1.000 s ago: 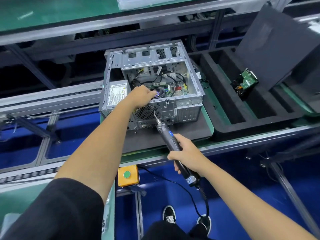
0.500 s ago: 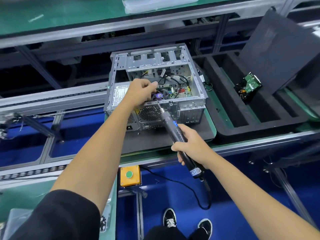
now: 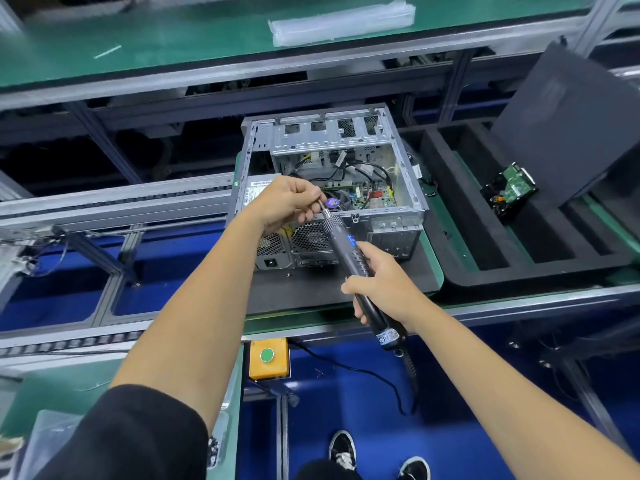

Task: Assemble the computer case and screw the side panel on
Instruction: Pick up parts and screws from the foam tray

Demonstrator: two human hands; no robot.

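Computer case [image 3: 332, 188] sits open-sided on the dark foam pad [image 3: 346, 285] on the counter [image 3: 485, 303], its side panel [image 3: 571, 119] still leaning in the black tray [image 3: 540, 268] well off to the right. Over the last second we have lifted the electric screwdriver [image 3: 349, 251], gripped in our right hand [image 3: 381, 289], from the rear fan grille up to the case's top rear edge, while our left hand [image 3: 287, 202] has turned to pinch at the bit tip. We judge we are seating a screw on the bit, so panel fastening has not started.
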